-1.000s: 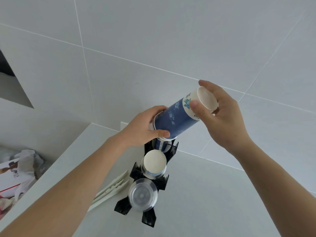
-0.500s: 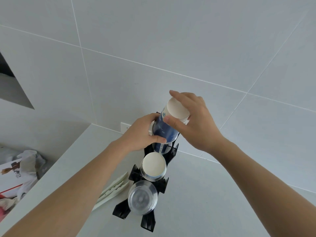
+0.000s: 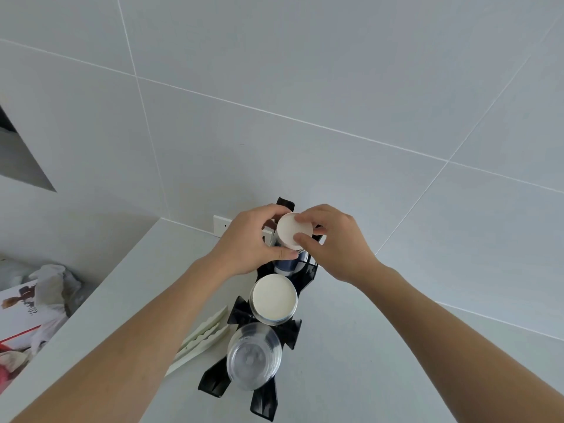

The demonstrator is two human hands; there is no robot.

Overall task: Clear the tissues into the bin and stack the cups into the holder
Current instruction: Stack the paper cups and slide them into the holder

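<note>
Both hands, left hand (image 3: 250,242) and right hand (image 3: 335,245), grip the inverted blue paper cup (image 3: 293,236) by its round white base, seated in the black plastic holder (image 3: 265,401) at 12 o'clock. Toward 6: a white-based cup (image 3: 273,298), then a clear ribbed plastic cup (image 3: 254,355), on the smooth white tabletop (image 3: 351,361).

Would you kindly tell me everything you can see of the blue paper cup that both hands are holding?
The blue paper cup stands upside down in the far slot of the black holder, its white base facing the camera. It looks like coated paper: dark blue wall, pale rim at the base. The left hand grips its side, the right hand pinches the base. Its lower part is hidden in the holder.
</note>
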